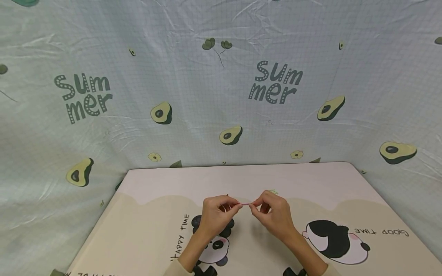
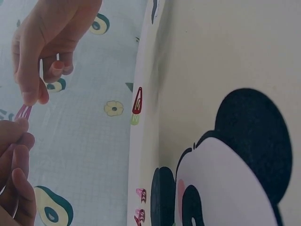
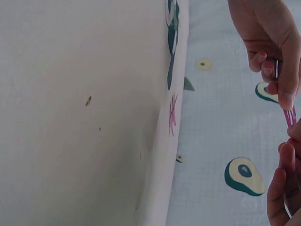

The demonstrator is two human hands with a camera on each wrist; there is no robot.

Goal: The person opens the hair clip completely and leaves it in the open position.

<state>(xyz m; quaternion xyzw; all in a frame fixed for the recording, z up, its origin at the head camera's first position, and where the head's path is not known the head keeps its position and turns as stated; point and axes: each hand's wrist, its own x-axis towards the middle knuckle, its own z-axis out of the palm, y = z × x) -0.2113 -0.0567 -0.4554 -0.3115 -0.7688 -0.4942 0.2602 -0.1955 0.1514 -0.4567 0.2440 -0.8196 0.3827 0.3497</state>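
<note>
A small pink hair clip with slots (image 3: 290, 117) is stretched level between my two hands above the table. The fingertips of my left hand (image 1: 218, 215) pinch one end, and the thumb and index finger of my right hand (image 1: 274, 214) pinch the other. In the head view the clip (image 1: 245, 204) shows only as a thin pink line, its ends hidden by fingers. On the table in the left wrist view lie a red hair clip (image 2: 137, 100), a pale green piece (image 2: 135, 118) touching its end, and two pink patterned pieces (image 2: 141, 195).
The table (image 1: 148, 218) has a cream cover printed with a panda (image 1: 215, 249) and a dog-like animal (image 1: 336, 241). Thin magenta strands or marks (image 3: 173, 115) lie near its far edge. A pale curtain (image 1: 193, 84) with avocado prints hangs behind and at both sides.
</note>
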